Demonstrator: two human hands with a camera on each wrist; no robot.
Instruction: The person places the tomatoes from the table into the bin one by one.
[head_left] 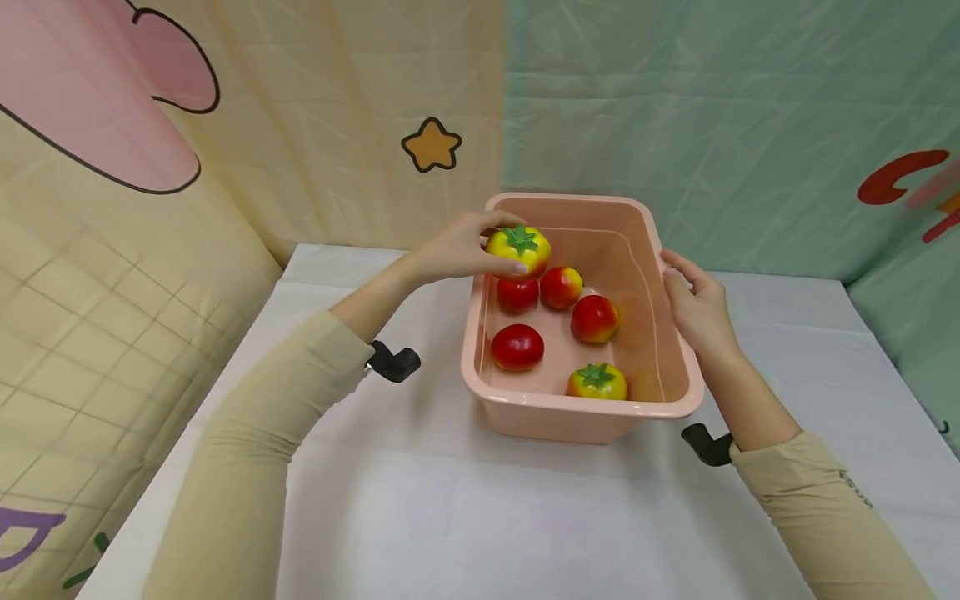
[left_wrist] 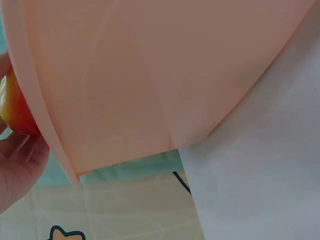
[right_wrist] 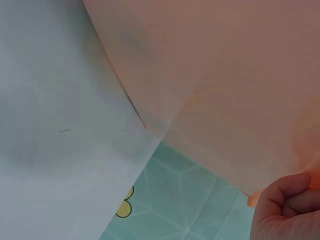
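My left hand (head_left: 467, 248) holds a yellow-and-red toy fruit with a green leafy top (head_left: 525, 248) between thumb and fingers, over the far left part of a pink plastic basin (head_left: 585, 408). The left wrist view shows that fruit (left_wrist: 19, 107) partly behind the basin's rim. My right hand (head_left: 697, 308) grips the right rim, its fingers curled at the edge in the right wrist view. Inside the basin lie a dark red oval fruit (head_left: 517, 347), several red-and-yellow fruits (head_left: 595, 318), and a second leafy-topped fruit (head_left: 597, 382) by the near wall. The held fruit partly covers a red one (head_left: 517, 295).
The basin stands on a white-covered table (head_left: 450, 517). Behind the table hangs a printed cloth backdrop (head_left: 360, 125), close to the basin's far side. A black wrist mount (head_left: 393, 362) sticks out below the left sleeve, and another (head_left: 708, 444) beside the right.
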